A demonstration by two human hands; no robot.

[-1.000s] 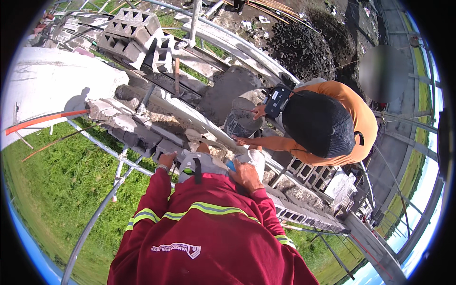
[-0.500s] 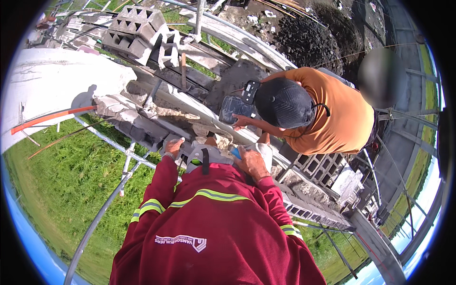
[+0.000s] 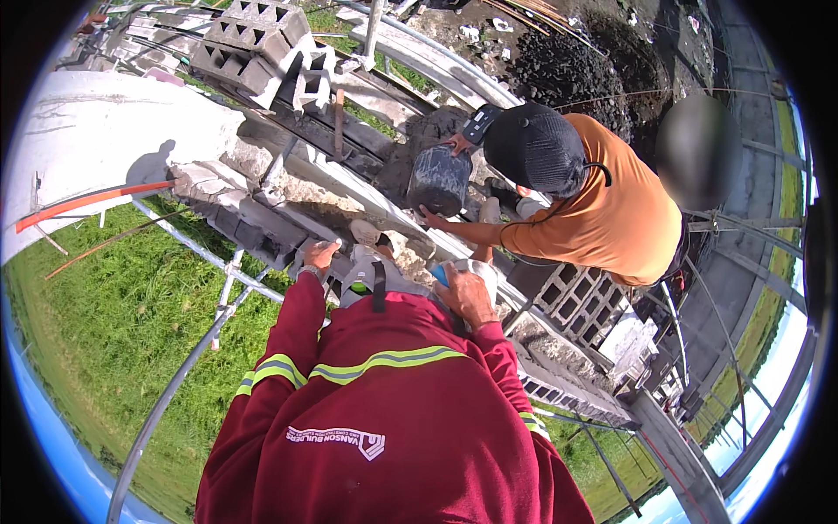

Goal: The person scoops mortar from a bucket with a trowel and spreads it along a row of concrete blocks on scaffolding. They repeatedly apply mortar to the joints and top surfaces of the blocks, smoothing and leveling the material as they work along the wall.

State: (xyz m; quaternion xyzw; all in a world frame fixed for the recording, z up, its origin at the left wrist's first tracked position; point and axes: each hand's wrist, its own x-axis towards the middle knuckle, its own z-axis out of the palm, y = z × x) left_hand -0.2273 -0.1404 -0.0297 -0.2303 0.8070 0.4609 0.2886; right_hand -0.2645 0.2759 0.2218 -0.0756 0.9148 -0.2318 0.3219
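Note:
My right hand [image 3: 469,297] is closed around a small blue object [image 3: 442,275] in front of my thigh. Most of that object is hidden by the fingers, so its kind does not show. My left hand [image 3: 321,255] is beside the broken edge of the concrete block wall [image 3: 253,218], fingers partly stretched and nothing visible in them. Ahead and to the right, a co-worker in an orange shirt [image 3: 602,210] bends over and holds a dark, mortar-smeared bucket [image 3: 439,181] with both hands.
Hollow concrete blocks [image 3: 253,39] are stacked at the far left. More hollow blocks [image 3: 580,301] stand on the right. Metal scaffold pipes [image 3: 179,397] cross above grass on the left. A wooden stick [image 3: 339,125] lies near the planks. Dark gravel [image 3: 567,70] is heaped beyond.
The co-worker has tilted the bucket, so that its side now faces me, and shifted one hand to its far end. My hands have barely moved.

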